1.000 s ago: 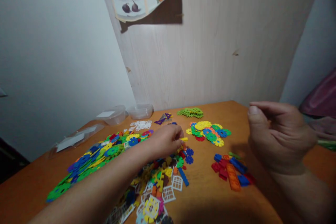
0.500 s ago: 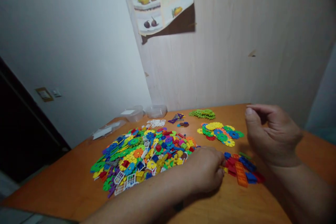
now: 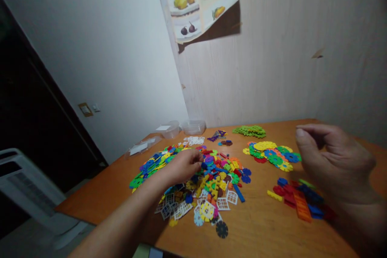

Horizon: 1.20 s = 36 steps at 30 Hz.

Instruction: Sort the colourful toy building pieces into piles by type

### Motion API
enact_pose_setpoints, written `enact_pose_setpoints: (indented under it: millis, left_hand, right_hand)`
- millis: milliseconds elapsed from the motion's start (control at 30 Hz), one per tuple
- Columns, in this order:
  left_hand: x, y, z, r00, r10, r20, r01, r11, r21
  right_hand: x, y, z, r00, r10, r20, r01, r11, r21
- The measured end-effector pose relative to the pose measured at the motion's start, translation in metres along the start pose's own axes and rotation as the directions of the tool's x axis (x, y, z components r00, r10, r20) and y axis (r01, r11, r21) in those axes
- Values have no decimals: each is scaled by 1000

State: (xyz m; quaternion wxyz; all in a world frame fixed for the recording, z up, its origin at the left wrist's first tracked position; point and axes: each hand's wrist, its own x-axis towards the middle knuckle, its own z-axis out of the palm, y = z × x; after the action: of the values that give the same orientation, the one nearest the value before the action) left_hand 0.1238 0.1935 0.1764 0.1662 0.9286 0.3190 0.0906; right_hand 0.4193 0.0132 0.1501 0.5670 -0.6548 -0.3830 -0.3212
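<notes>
My left hand point(image 3: 186, 164) is over the big mixed pile of plastic toy pieces point(image 3: 217, 169), its fingers pinched together at the surface. Whatever lies between its fingertips is too small to make out. My right hand point(image 3: 337, 163) hovers at the right, thumb and index finger closed in a pinch, and any piece there is hidden. Below it lies a group of building bricks, with an orange brick point(image 3: 301, 206), a red brick point(image 3: 288, 195) and a yellow strip piece point(image 3: 274, 196). Behind that is a heap of flower-shaped discs point(image 3: 273, 155).
Green linked pieces point(image 3: 249, 131), purple pieces point(image 3: 217, 135) and white frame pieces point(image 3: 195, 140) lie toward the back. Clear plastic tubs point(image 3: 193, 127) and a flat clear bag point(image 3: 142, 147) stand near the wall. A black disc point(image 3: 222, 229) lies in front of the pile.
My left hand has moved left from the brick group onto the mixed pile, leaving the yellow strip piece beside the bricks. My right hand keeps its pinch. The camera view has turned slightly left.
</notes>
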Motion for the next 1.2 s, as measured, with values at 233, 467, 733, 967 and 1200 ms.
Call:
enact_pose_setpoints:
  millis: [233, 467, 733, 967, 1200]
  left_hand:
    - [-9, 4, 22, 980, 184, 76, -193, 971, 142]
    - [5, 3, 34, 984, 144, 104, -169, 938, 304]
    - [8, -3, 38, 976, 198, 92, -216, 941, 262]
    - [6, 3, 26, 990, 138, 16, -139, 979, 152]
    - [2, 44, 34, 984, 181, -6, -180, 983, 16]
  right_hand:
    - [-1, 9, 3, 998, 50, -31, -49, 999, 10]
    - [13, 22, 5, 970, 198, -145, -185, 978, 95]
    - [12, 18, 7, 961, 227, -157, -204, 968, 146]
    - [12, 20, 7, 970, 182, -158, -159, 976, 152]
    - [11, 11, 6, 986, 120, -115, -96, 977, 193]
